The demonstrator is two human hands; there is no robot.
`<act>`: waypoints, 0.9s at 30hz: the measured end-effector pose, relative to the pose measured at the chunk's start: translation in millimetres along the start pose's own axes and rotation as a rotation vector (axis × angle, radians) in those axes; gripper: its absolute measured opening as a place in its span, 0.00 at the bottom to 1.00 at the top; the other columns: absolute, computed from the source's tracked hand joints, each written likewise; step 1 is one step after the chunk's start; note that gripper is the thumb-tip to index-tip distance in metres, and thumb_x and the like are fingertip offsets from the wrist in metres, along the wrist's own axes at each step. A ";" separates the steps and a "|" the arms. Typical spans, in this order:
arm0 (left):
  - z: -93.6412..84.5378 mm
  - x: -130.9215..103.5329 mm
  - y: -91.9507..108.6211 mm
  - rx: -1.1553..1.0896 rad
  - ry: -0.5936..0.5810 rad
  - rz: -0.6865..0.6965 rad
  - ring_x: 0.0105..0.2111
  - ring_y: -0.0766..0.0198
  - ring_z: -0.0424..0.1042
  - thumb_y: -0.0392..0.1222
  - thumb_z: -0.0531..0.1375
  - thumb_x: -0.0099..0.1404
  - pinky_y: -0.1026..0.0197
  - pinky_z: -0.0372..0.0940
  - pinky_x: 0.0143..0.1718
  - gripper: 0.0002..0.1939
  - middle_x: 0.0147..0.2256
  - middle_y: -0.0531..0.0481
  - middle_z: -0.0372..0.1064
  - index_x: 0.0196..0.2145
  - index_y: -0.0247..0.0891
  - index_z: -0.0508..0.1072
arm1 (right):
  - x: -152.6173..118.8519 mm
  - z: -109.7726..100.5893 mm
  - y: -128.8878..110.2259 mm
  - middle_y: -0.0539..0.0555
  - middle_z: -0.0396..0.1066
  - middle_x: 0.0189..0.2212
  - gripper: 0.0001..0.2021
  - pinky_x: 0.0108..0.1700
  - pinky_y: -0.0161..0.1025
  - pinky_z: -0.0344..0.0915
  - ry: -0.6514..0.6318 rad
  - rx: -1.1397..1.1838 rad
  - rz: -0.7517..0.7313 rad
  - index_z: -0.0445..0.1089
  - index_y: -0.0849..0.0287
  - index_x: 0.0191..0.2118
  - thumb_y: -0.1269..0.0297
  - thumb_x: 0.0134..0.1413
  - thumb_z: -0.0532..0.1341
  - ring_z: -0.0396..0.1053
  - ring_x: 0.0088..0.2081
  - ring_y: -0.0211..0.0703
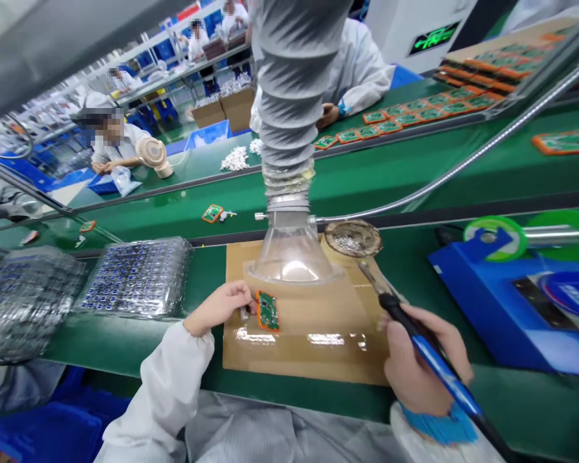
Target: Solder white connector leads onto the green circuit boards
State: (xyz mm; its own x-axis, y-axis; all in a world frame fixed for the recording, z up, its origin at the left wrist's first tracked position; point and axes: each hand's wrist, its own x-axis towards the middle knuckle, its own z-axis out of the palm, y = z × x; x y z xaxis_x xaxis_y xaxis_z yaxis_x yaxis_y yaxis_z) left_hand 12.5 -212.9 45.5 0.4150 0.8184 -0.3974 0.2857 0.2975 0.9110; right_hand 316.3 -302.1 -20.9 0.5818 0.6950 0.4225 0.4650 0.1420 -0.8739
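Observation:
My left hand is closed in a pinch at the left edge of a green circuit board with an orange border. What its fingertips hold is too small to make out; a thin dark strand and a small pale part show beside them. The board lies on a brown cardboard sheet. My right hand is wrapped round the blue handle of a soldering iron. Its metal end points up and left, close to a round dish with silvery bits inside, at the cardboard's back right corner.
A clear fume hood on a grey hose hangs just above the board. Stacked clear trays stand left; a blue solder wire feeder stands right. Behind runs a green conveyor carrying boards. Co-workers sit across it.

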 end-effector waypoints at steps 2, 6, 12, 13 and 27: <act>-21.1 6.0 5.6 -0.084 0.080 -0.020 0.29 0.63 0.74 0.47 0.61 0.60 0.63 0.63 0.32 0.12 0.28 0.49 0.74 0.28 0.39 0.63 | -11.1 -5.9 5.8 0.57 0.77 0.40 0.14 0.45 0.45 0.71 -0.039 0.018 -0.028 0.75 0.57 0.45 0.58 0.56 0.69 0.77 0.39 0.50; -57.2 50.3 20.9 0.153 0.445 -0.011 0.29 0.61 0.77 0.43 0.57 0.61 0.63 0.65 0.30 0.07 0.29 0.47 0.75 0.27 0.39 0.63 | -18.6 -6.1 10.0 0.56 0.78 0.39 0.12 0.43 0.41 0.70 -0.071 0.034 -0.011 0.76 0.58 0.44 0.60 0.56 0.69 0.76 0.37 0.47; -104.5 142.8 43.4 0.567 0.874 -0.006 0.53 0.51 0.74 0.36 0.56 0.65 0.51 0.66 0.53 0.07 0.47 0.39 0.77 0.41 0.39 0.71 | -14.0 -5.6 8.1 0.54 0.78 0.38 0.11 0.43 0.38 0.70 -0.121 0.055 -0.050 0.76 0.57 0.44 0.62 0.56 0.68 0.77 0.37 0.45; -111.1 151.0 43.4 0.620 0.925 -0.037 0.57 0.46 0.71 0.35 0.57 0.64 0.47 0.62 0.57 0.08 0.50 0.36 0.75 0.42 0.39 0.71 | -13.5 -6.0 7.7 0.54 0.78 0.38 0.10 0.43 0.38 0.71 -0.129 0.058 -0.058 0.76 0.57 0.44 0.63 0.56 0.68 0.77 0.37 0.45; -117.5 127.4 41.6 0.891 0.947 -0.165 0.38 0.53 0.75 0.55 0.59 0.67 0.59 0.63 0.40 0.17 0.34 0.42 0.78 0.29 0.39 0.72 | -9.7 -5.9 -5.8 0.53 0.79 0.38 0.09 0.44 0.41 0.74 -0.143 0.032 -0.001 0.77 0.54 0.42 0.59 0.56 0.68 0.78 0.38 0.49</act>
State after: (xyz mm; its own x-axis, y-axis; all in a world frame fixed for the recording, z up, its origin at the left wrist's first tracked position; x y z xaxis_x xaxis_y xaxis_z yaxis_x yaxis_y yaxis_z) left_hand -24.2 -38.5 45.7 -0.3390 0.9384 0.0672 0.8955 0.3000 0.3289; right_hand 311.9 -313.9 -18.5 0.4791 0.7878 0.3870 0.4426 0.1639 -0.8816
